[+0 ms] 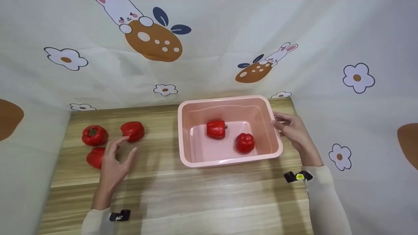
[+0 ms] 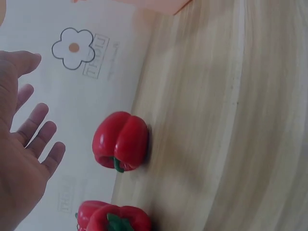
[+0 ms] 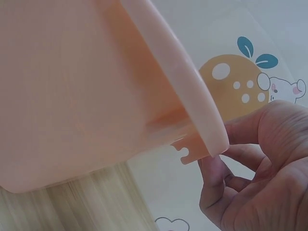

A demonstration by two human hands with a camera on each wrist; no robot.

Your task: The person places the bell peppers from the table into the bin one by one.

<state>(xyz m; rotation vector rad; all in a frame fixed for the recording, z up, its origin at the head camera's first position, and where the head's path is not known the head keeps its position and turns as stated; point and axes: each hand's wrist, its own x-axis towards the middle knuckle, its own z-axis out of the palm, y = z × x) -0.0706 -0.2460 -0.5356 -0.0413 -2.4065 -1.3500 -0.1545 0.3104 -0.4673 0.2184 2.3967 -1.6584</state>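
Note:
A pink plastic basin (image 1: 228,162) stands on the table toward the right, holding two red bell peppers (image 1: 216,129) on its bottom. My right hand (image 1: 295,132) pinches the basin's right rim; in the right wrist view the thumb and fingers grip the rim edge (image 3: 219,144). On the left lie three more red bell peppers: one with its green stem upward (image 1: 94,135), one partly hidden by my hand (image 1: 95,158), and another farther right (image 1: 133,131). Over these hovers my left hand (image 1: 114,163), thumb and fingers spread, holding nothing. The left wrist view shows its fingers apart from the nearest pepper (image 2: 120,139).
The wood-grain table (image 1: 212,195) is bordered at the back and sides by a pale cloth (image 1: 209,65) printed with flowers and rabbits. Both wrists wear black straps with small devices (image 1: 120,215). The basin's far side is close to the back cloth.

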